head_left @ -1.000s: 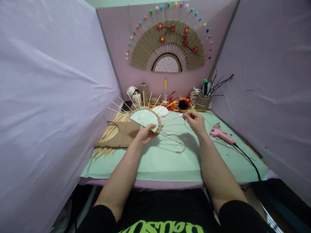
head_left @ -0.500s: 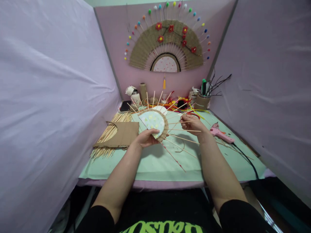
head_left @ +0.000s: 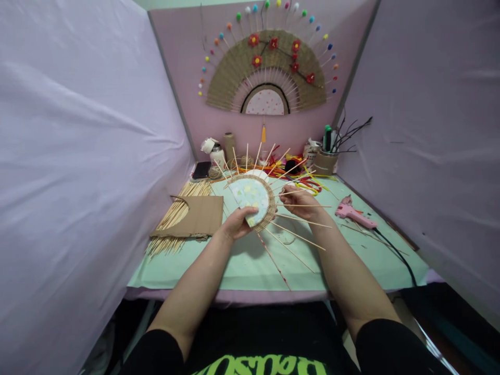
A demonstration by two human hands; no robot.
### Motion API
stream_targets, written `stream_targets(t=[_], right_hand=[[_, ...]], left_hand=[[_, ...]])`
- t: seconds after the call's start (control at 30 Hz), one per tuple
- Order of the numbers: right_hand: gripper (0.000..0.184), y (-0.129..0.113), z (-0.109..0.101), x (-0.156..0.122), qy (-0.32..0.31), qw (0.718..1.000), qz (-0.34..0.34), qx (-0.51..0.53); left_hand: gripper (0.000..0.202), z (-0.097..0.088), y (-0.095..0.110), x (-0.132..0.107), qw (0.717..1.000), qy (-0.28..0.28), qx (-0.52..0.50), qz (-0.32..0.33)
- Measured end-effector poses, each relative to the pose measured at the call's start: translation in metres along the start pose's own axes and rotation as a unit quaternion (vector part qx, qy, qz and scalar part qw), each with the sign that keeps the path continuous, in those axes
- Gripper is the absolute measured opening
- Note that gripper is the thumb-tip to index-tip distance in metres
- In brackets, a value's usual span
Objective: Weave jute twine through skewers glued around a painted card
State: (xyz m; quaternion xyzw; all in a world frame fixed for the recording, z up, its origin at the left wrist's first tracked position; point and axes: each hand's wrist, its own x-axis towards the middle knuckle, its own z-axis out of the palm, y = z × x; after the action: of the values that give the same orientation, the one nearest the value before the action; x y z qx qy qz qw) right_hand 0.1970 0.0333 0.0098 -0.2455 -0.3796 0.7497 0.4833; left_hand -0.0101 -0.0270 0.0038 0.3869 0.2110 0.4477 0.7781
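My left hand [head_left: 239,222] grips a half-round fan [head_left: 250,195] by its lower edge, thumb on the pale patterned face, fingers mostly hidden behind. A woven tan cord band [head_left: 270,200] runs along the curved rim. Thin wooden sticks [head_left: 300,237] radiate from it, and the lowest stick [head_left: 274,263] has red marks. To the right of the band, among the sticks, my right hand [head_left: 299,200] is closed in a pinch; what its fingertips hold is too small to make out. Beneath the sticks, a thin loop of cord [head_left: 288,239] shows near the tabletop.
Cut cardboard [head_left: 199,216] lies over a bundle of sticks [head_left: 167,237] at left. A pink glue gun [head_left: 355,213] with a black cable is at right. Colourful pipe cleaners [head_left: 281,166], jars and a pot of twigs [head_left: 326,161] line the back. A finished fan [head_left: 269,57] hangs behind.
The fan has turned slightly clockwise and shifted a little right. My right hand has moved left, closer to the woven band, still pinched. My left hand keeps its grip.
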Motion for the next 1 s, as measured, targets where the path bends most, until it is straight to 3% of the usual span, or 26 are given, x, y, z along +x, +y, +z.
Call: stream_targets(t=[0.17,0.53,0.73,0.83,1.0], right_hand=[[0.022,-0.002,0.002,-0.002,-0.003,1.000,0.014,-0.018],[0.022,-0.002,0.005,-0.004,-0.004,0.999,-0.002,-0.036],[0.022,-0.004,-0.002,-0.003,0.053,0.995,-0.021,-0.079],[0.026,-0.006,-0.007,-0.003,0.090,0.982,-0.075,-0.147],[0.022,-0.010,-0.015,-0.002,0.149,0.930,-0.200,-0.272]], left_hand=[[0.044,0.001,-0.001,-0.001,0.998,0.064,0.008,-0.008],[0.049,-0.006,-0.002,-0.001,0.999,0.006,0.005,-0.042],[0.053,-0.001,0.005,-0.002,0.999,0.040,-0.002,-0.005],[0.054,-0.002,0.011,-0.002,0.999,0.045,-0.015,0.002],[0.054,-0.006,0.017,-0.001,0.996,0.079,-0.035,0.017]])
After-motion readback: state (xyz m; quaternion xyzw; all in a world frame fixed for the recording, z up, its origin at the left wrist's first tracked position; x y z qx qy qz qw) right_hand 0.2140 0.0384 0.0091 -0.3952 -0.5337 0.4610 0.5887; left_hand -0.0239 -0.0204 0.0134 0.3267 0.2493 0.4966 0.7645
